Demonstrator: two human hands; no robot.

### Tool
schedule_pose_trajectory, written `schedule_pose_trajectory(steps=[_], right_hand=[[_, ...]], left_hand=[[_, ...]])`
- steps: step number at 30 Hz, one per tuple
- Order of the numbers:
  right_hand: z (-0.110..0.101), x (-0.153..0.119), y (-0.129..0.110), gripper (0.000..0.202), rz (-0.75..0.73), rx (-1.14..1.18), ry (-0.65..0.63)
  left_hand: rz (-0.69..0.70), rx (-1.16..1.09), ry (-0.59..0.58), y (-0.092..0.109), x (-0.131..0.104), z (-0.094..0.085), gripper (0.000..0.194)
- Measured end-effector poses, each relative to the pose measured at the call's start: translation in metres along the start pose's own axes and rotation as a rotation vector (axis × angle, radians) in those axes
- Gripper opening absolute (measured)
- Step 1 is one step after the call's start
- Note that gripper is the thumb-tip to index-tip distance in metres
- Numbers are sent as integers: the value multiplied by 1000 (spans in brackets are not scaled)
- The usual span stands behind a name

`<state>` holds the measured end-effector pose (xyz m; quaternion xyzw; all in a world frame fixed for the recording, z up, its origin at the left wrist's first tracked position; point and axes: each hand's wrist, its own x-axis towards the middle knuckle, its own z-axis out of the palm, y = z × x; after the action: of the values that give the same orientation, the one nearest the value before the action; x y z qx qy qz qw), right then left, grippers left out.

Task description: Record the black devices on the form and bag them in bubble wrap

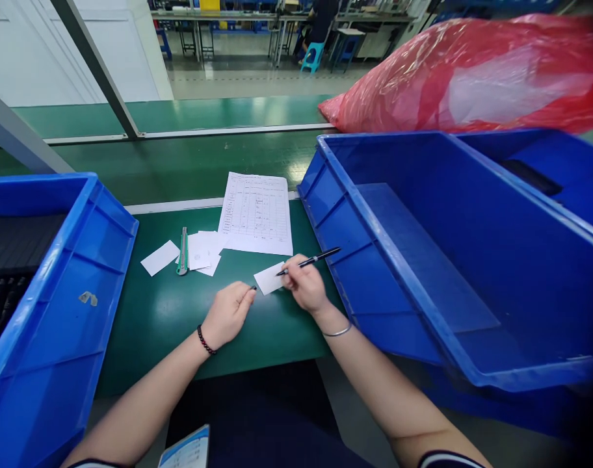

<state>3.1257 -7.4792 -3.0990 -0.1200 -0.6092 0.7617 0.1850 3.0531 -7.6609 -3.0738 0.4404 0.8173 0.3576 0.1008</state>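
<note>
My right hand (303,285) grips a black pen (320,256) with its tip over a small white card (270,278) on the green table. To the left of that card, my left hand (231,312) is closed, with the end of a small black object (253,287) poking out between thumb and finger; its kind is hidden. A green utility knife (182,252) lies beside a loose pile of white cards (203,250), with another white card (160,258) to its left. Behind them rests a printed form sheet (257,214) with a table of handwritten entries.
A blue crate (101,260) with black parts inside stands at the left. Another blue crate (374,227) closely borders my right hand, with a second blue bin (540,146) beyond. A red plastic bag (472,78) lies behind. Far back, a person (322,23) sits at a bench.
</note>
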Motion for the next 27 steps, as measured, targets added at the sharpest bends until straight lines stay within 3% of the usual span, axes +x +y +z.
schedule_pose_trajectory(steps=[3, 7, 10, 12, 14, 16, 19, 27], right_hand=[[1, -1, 6, 33, 36, -110, -78], [-1, 0, 12, 30, 13, -76, 42], [-6, 2, 14, 27, -4, -90, 94], [-7, 2, 13, 26, -6, -142, 99], [-8, 1, 12, 25, -18, -218, 98], [-7, 0, 10, 25, -54, -309, 99], [-6, 0, 8, 25, -126, -446, 93], [-7, 4, 8, 14, -151, -593, 35]], left_hand=[[-56, 290, 173, -19, 6, -9, 31], [-140, 549, 240, -39, 9, -18, 21], [-129, 611, 298, -39, 8, -18, 17], [-38, 577, 324, -33, 7, -16, 18], [123, 499, 216, -24, 7, -12, 15], [283, 441, 21, -16, 6, -8, 20], [365, 452, -181, -10, 6, 0, 37], [319, 499, -239, -13, 3, 7, 39]])
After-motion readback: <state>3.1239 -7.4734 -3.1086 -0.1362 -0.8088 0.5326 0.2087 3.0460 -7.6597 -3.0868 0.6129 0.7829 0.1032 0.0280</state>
